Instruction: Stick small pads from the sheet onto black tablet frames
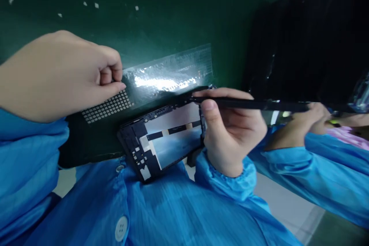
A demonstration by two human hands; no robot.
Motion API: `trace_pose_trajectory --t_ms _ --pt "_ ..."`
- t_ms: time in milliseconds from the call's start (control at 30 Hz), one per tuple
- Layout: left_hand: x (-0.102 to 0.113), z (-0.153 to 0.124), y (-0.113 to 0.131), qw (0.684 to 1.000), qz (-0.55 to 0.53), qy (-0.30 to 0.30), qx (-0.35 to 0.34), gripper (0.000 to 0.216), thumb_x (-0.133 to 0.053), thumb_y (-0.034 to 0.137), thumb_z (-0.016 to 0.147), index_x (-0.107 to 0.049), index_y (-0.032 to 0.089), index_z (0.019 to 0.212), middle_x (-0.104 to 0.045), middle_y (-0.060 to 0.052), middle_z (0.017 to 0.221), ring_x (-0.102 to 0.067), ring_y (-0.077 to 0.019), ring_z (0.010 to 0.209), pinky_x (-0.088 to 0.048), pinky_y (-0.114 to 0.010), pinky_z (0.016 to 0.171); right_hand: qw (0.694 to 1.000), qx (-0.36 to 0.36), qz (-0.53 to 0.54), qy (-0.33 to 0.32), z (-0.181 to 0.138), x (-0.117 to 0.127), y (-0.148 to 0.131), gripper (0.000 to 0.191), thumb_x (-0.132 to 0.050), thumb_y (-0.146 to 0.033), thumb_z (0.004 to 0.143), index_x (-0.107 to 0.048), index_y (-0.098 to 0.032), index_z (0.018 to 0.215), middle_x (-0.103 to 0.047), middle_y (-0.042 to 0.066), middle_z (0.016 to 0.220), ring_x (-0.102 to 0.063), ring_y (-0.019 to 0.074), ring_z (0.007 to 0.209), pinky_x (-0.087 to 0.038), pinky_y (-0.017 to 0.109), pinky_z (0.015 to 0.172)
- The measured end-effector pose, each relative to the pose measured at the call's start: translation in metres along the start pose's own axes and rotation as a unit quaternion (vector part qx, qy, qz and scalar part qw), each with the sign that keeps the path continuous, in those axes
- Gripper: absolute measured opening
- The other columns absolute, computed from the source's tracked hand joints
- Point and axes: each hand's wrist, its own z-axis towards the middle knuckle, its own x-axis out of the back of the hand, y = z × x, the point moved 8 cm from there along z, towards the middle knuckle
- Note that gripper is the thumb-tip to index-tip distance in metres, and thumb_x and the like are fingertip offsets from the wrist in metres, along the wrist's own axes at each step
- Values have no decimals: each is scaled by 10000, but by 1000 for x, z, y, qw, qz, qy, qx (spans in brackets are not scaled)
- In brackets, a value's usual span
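My left hand [66, 75] is curled into a loose fist at the upper left. Its thumb tip rests on a grid of small pale squares [108, 107] at the end of a shiny clear film strip [170, 71]. Whether the fingers pinch anything is hidden. My right hand [230, 130] grips the right edge of a black phone frame [161, 138], held tilted over my lap, its inner plate reflecting light. A long thin black tool [253, 103] lies across that hand under the thumb, with its tip at the frame's top edge.
The dark green bench [161, 11] fills the upper view, with small white specks at the back. A large black mass [302, 34] stands at the right. Another person's hand [302, 123] in a blue sleeve reaches in from the right, close behind the tool. My blue gown fills the bottom of the view.
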Motion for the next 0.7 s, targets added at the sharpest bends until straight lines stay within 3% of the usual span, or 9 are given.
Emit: trace_pose_trajectory --t_ms 67,133,233,367,500,700 --pt "3 2 19 995 94 -30 -24 386 -649 525 917 -807 174 924 -546 82 672 -735 -186 843 -601 -621 1078 990 11 48 -130 19 -32 -13 128 -779 -218 1031 -795 -264 1150 -851 11 1102 -823 186 1038 -682 367 982" --pt "4 4 28 988 142 -54 8 286 -674 405 931 -805 151 931 -563 82 671 -742 -183 826 -634 -560 1051 958 24 64 -279 32 -70 -20 88 -789 -262 1027 -802 -255 1114 -857 15 1107 -822 199 1054 -682 365 990" --pt "1 6 34 985 146 -78 42 179 -710 283 944 -795 127 927 -599 69 693 -786 -227 925 -637 -566 1075 916 34 60 -394 40 -106 -15 99 -759 -286 1040 -800 -235 1115 -856 31 1101 -812 225 1075 -680 381 986" --pt "-3 7 35 987 132 -85 39 236 -696 326 967 -758 108 900 -662 56 803 -795 -316 1194 -592 -624 1145 913 11 67 -403 39 -113 -3 108 -763 -296 1038 -802 -243 1124 -850 29 1121 -808 234 1087 -679 388 983" --pt "-2 6 35 994 40 -89 55 289 -608 305 959 -710 53 859 -656 48 893 -661 -397 1450 -477 -708 1237 911 9 64 -407 36 -107 -4 98 -782 -311 1024 -817 -260 1099 -849 33 1108 -806 245 1082 -676 398 1005" --pt "2 7 35 990 62 -92 86 227 -685 265 929 -765 53 907 -529 76 744 -740 -355 1287 -506 -747 1164 894 6 78 -442 43 -114 -1 77 -805 -316 1003 -827 -271 1062 -855 31 1080 -810 249 1021 -683 415 951"
